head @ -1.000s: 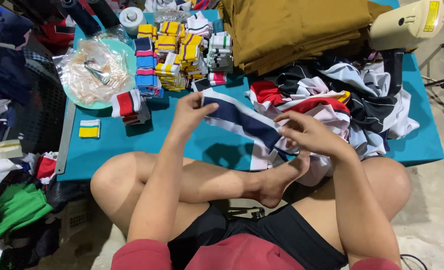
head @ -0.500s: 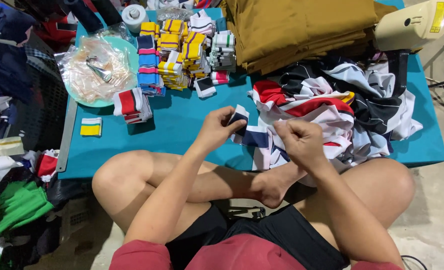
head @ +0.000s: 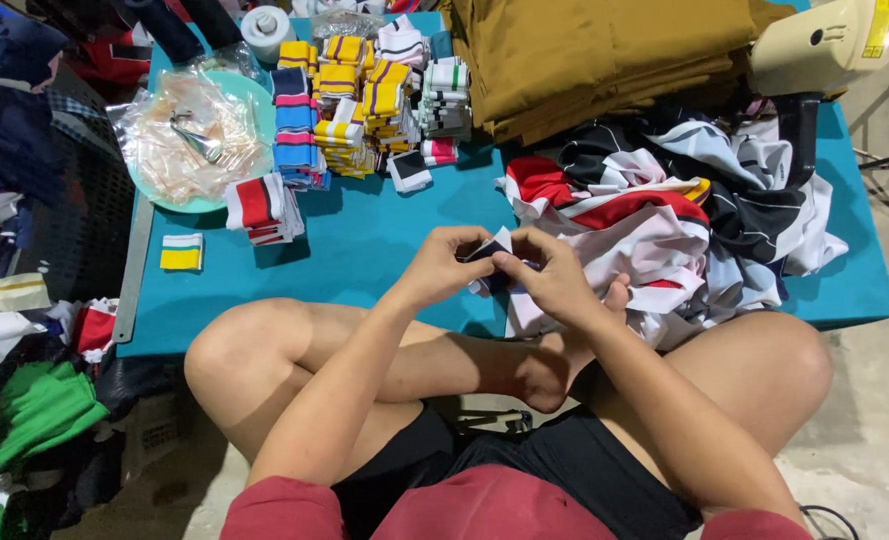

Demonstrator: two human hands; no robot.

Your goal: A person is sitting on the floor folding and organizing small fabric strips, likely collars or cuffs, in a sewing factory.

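My left hand point(head: 443, 265) and my right hand point(head: 553, 278) meet over the near edge of the teal table point(head: 365, 240). Together they pinch a folded dark blue and white striped knit band point(head: 492, 246), bunched small between the fingers. Just to the right lies a heap of striped collars and cuffs point(head: 665, 220) in white, red, black and navy. My right wrist rests against that heap. My crossed bare legs show below the table edge.
Stacks of folded striped bands point(head: 350, 110) stand at the table's back. A round teal tray with clear plastic bags point(head: 195, 140) is at left. Folded mustard cloth point(head: 605, 50) and a cream machine point(head: 825, 40) are behind; a yellow-white band point(head: 182, 252) lies alone at left.
The long striped band, stretched out across the table a second ago, has been folded up. My left hand came in from the left to meet my right hand.
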